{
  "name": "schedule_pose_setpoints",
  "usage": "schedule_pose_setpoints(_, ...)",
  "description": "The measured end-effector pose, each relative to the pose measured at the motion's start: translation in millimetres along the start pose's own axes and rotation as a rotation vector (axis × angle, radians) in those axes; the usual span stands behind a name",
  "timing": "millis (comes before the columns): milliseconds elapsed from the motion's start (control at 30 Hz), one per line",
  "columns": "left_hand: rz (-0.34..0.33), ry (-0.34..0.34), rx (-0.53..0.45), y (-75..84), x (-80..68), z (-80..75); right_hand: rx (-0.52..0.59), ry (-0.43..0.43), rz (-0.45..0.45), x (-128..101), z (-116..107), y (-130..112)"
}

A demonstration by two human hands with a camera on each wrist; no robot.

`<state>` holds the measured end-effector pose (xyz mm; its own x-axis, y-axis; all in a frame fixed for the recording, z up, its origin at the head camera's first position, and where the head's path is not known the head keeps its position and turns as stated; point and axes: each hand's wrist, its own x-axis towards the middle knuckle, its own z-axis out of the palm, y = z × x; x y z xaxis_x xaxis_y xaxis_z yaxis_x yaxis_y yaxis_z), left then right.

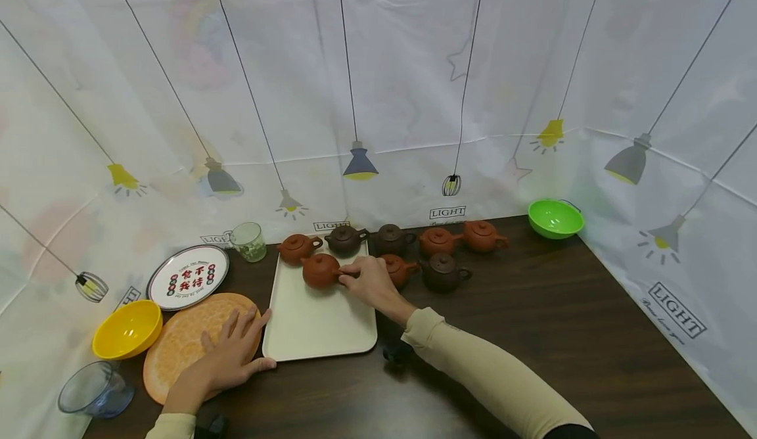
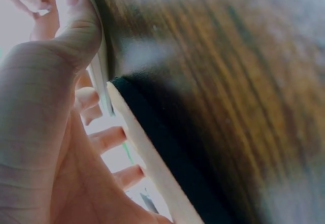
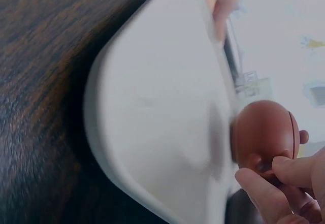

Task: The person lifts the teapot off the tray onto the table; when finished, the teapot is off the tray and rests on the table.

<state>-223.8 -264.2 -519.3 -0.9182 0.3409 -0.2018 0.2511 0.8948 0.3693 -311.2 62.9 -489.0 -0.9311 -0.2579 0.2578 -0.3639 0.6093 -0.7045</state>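
My right hand (image 1: 372, 284) pinches the short handle of a round reddish-brown teapot (image 1: 320, 271) between thumb and fingers. In the right wrist view this teapot (image 3: 264, 135) is over the cream tray (image 3: 152, 82), lid toward the right; whether its base touches the tray I cannot tell. At the tray's back end stand another reddish-brown teapot (image 1: 297, 248) and a dark brown one (image 1: 345, 240). My left hand (image 1: 227, 353) lies with spread fingers by the tray's left edge, over a round orange bread-patterned mat (image 1: 171, 337). Its thumb is at the tray's near left corner.
Right of the tray, several teapots stand together, including a dark one (image 1: 442, 273) and a reddish one (image 1: 483, 236). A green bowl (image 1: 554, 220) sits back right. At left are a printed plate (image 1: 189, 265), a glass mug (image 1: 249, 242), a yellow bowl (image 1: 127, 330) and a bluish glass (image 1: 97, 390).
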Motion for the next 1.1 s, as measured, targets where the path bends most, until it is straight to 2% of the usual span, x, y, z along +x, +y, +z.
schedule_pose_setpoints(233,0.006,0.022,-0.001,-3.7,-2.3,2.7,0.03,-0.002,-0.032,-5,-30,-9)
schedule_pose_setpoints(400,0.008,0.04,-0.006,-6.3,-5.7,2.9,0.031,0.049,-0.06,-13,-61,0)
schedule_pose_setpoints(600,0.031,0.044,0.003,-1.2,-2.0,3.7,-0.084,0.165,-0.071,-29,-118,31)
schedule_pose_setpoints(833,0.024,0.051,0.058,4.1,-0.4,0.9,-0.157,0.262,0.031,-52,-180,72)
schedule_pose_setpoints(1100,0.019,0.012,0.035,4.6,-1.3,-1.3,-0.278,0.313,0.096,-86,-229,114)
